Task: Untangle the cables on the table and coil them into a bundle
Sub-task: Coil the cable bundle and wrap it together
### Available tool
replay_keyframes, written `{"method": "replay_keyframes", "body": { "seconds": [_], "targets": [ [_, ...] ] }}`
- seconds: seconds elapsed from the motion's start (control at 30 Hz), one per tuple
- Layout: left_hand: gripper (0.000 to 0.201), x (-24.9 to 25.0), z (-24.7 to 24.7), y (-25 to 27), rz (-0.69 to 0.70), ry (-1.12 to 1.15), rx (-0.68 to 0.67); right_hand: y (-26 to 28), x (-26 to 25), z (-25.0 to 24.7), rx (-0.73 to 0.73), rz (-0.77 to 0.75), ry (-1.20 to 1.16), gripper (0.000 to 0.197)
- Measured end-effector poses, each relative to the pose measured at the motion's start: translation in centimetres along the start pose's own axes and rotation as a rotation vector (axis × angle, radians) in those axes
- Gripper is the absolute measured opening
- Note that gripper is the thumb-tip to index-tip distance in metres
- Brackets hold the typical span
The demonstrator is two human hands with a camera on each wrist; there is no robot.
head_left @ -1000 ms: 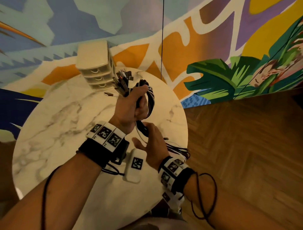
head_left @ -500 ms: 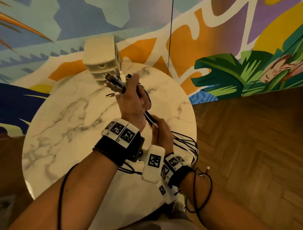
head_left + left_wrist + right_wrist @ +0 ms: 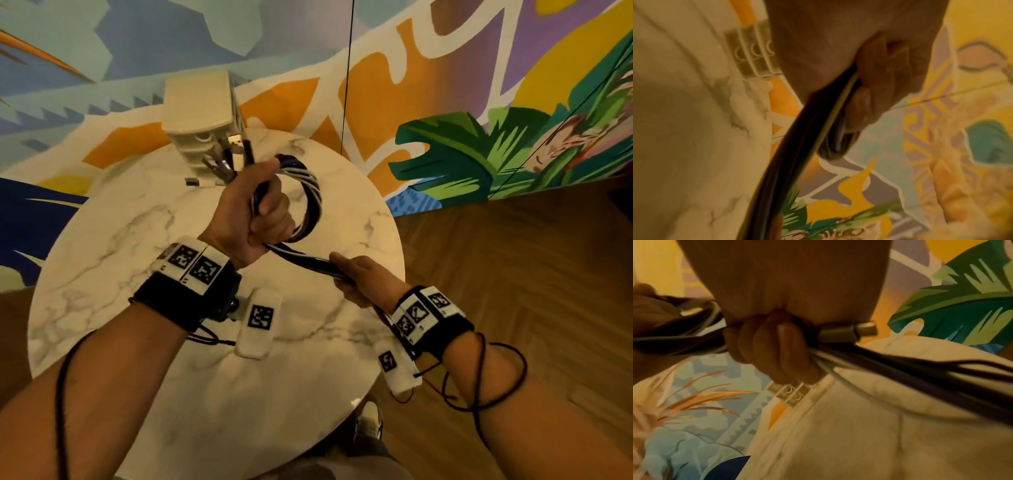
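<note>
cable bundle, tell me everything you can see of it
The cable bundle is a bunch of black, white and purplish cords, looped once above the marble table. The left hand grips the loop, plug ends fanning out past its knuckles. A straight run leads to the right hand, which grips it; one metal connector juts from that fist.

The scene is viewed by the head camera from above, angled forward and down over the round marble tabletop [image 3: 113,246] toward the painted wall [image 3: 445,85]. The left hand [image 3: 849,48] is seen at very close range by its wrist camera (heavily blurred), the right hand [image 3: 781,308] likewise. The drawer unit [image 3: 198,113], tabletop and mural are shared by all three views.
</note>
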State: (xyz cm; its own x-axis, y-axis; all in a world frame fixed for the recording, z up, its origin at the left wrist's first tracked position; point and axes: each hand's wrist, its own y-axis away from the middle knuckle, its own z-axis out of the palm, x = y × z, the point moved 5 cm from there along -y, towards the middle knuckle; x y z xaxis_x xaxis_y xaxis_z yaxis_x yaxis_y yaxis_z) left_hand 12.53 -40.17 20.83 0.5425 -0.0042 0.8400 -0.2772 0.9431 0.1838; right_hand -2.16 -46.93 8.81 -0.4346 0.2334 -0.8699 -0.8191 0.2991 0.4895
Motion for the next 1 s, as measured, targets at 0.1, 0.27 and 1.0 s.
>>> {"method": "replay_keyframes", "body": {
  "seconds": [0.1, 0.27, 1.0],
  "targets": [
    [0.048, 0.0, 1.8, 1.2, -0.191, -0.191, -0.225, 0.2, -1.4, -0.4, -0.121, 0.031, 0.059, 0.052],
    [0.042, -0.1, 5.4, 3.0, -0.359, -0.750, -0.339, 0.7, -3.3, -0.9, -0.266, 0.067, 0.267, 0.053],
    [0.027, -4.6, 3.8, 3.9, 0.335, -2.374, -1.053, 0.4, -7.8, -1.2, 0.019, 0.252, 0.131, 0.052]
  ]
}}
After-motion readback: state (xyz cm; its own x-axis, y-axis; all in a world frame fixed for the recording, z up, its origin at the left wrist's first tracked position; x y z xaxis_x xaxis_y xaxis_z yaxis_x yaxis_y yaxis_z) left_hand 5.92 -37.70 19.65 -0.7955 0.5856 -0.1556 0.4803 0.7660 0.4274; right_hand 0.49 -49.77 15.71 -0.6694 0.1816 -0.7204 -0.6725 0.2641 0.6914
